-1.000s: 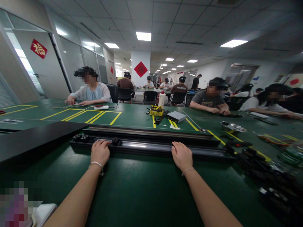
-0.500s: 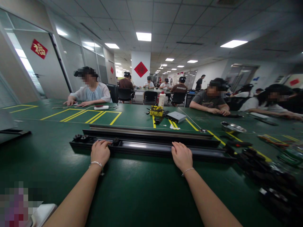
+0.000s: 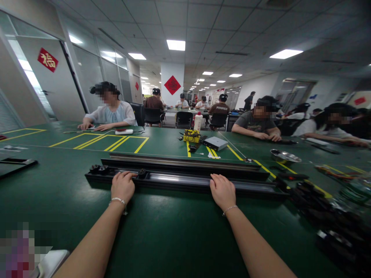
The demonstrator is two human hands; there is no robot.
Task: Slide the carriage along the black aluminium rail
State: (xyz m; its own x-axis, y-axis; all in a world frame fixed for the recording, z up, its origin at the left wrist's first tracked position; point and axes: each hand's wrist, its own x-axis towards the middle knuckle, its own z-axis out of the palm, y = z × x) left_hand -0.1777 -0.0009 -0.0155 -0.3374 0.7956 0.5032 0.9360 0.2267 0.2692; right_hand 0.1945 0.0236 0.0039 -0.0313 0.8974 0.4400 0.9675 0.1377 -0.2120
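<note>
Across a green surface [image 3: 174, 235] lies a long black channel [image 3: 179, 180], just in front of a second black bar [image 3: 185, 163]. From where I stand, the left hand [image 3: 123, 185] rests at the channel's near edge beside a small black fitting [image 3: 142, 173], the right hand [image 3: 223, 188] well apart along it; fingers lie together, though whether they grip I cannot tell.

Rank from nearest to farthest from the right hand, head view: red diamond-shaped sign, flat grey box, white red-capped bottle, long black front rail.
1. Front rail: touching the right hand.
2. Grey box: ahead, past the rail.
3. White bottle: farther, left of the box.
4. Red sign: background, on the pillar.
</note>
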